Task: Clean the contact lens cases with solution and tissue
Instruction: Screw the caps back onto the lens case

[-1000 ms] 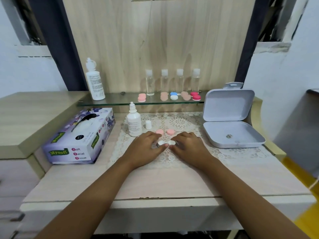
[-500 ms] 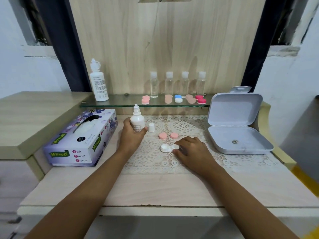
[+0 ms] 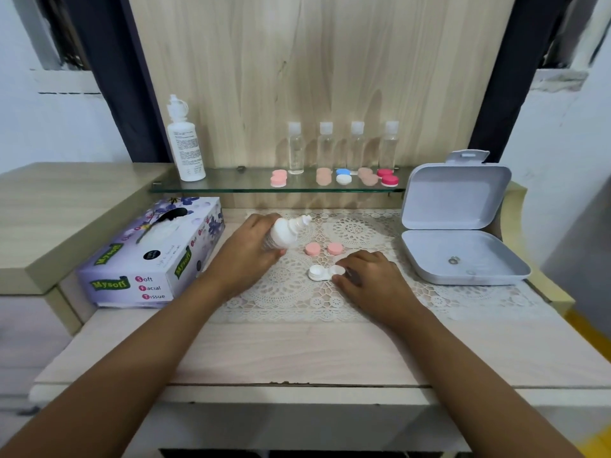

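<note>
**Containers.** A white hinged box [image 3: 463, 259] is lying open at the right of the table, lid upright. A small metal item [image 3: 453, 260] is lying in its tray; what it is cannot be told. A purple tissue box [image 3: 148, 259] is sitting at the left, with white tissue showing in its slot. On the glass shelf [image 3: 231, 185] a tall white bottle [image 3: 186, 143] is standing at the left. Four clear capped bottles [image 3: 295, 148] are standing in a row, and their fill level cannot be read. Closed lens cases [image 3: 278, 178] in pink, beige, blue-white and red are lying just in front of them.

**Surface and room.** A lace mat [image 3: 287, 292] is covering the middle of the pale wooden table [image 3: 297, 352]. A wood panel [image 3: 314, 77] is rising behind the shelf, with white walls showing on both sides.

**Task items.** The white lens case [image 3: 322, 272] is lying on the mat with both cups uncovered. Two pink caps [image 3: 312, 249] are lying just behind it, flat and apart from it. The right hand [image 3: 367, 279] is holding the case's right end with curled fingers and thumb. The left hand [image 3: 246, 256] is gripping the small solution bottle [image 3: 284, 234], fingers wrapped round its body. The bottle is tilting, uncapped nozzle pointing right, above the mat and left of the caps.
</note>
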### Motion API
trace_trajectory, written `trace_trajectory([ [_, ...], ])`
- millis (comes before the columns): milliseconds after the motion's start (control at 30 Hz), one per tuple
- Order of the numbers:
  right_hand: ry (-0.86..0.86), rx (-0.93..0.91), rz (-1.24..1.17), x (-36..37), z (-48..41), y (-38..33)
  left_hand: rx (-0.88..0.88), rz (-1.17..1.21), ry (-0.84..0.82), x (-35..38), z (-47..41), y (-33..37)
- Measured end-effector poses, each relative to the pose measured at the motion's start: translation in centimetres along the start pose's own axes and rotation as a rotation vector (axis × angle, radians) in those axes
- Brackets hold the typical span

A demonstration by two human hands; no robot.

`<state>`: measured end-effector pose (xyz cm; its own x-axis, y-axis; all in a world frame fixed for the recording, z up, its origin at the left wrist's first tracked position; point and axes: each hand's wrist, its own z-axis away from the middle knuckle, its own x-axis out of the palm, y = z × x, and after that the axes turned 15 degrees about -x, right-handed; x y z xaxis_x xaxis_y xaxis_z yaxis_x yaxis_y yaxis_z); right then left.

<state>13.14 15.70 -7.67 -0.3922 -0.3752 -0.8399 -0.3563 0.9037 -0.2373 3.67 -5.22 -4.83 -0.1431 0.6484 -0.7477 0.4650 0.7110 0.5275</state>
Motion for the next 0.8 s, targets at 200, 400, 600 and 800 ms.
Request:
trace_trajectory([
  [200, -0.008, 0.000, 0.014, -0.2, 0.0, -0.1, 0.199, -0.282, -0.022, -0.4, 0.2, -1.5],
  [400, -0.019, -0.002, 0.016, -0.3, 0.1, -0.2, 0.347, -0.452, 0.035, -0.7, 0.6, -1.4],
  [600, -0.024, -0.001, 0.022, -0.4, 0.1, -0.4, 0.436, -0.557, 0.079, -0.9, 0.8, -1.0],
  [800, -0.033, 0.007, 0.024, -0.4, 0.1, -0.5, 0.482, -0.575, 0.090, -0.9, 0.5, -0.9],
])
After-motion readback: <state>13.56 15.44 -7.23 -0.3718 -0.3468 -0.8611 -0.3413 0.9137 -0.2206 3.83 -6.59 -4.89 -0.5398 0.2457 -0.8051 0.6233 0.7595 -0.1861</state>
